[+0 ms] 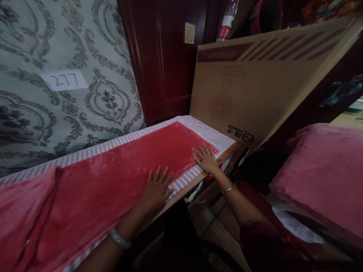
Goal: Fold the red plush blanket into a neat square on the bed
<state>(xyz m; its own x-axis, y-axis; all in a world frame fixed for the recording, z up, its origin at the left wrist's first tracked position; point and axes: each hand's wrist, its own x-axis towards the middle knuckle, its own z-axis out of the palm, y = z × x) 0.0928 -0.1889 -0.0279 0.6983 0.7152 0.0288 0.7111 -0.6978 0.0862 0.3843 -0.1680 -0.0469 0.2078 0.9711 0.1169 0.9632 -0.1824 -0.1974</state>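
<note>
Nearest, two bare arms are seen, with a pale bangle [120, 238] worn on the left wrist and a thin silver one [229, 188] on the right. The left hand [155, 187] is laid flat on the near edge of the red blanket [119, 177]. Its fingers [162, 174] are spread out and released; nothing is gripped. A little farther and to the right, the right hand [206, 159] is pressed flat on the blanket's right end in the same way, with the fingers open.

The red blanket is spread along the bed, over a striped sheet [204, 130] that shows at its far and right edges. It looks soft, fluffy and light. It can probably be bent and folded easily, and nothing about it can be broken. It may slide a bit on the sheet. It is best taken by an edge or a corner, pinched between the fingers. At the left, a part of it is bunched up.

Farther right, a big cardboard box [263, 83] is leaned at the end of the bed. On the far wall, a paper note [64, 80] is stuck to the patterned wallpaper.
</note>
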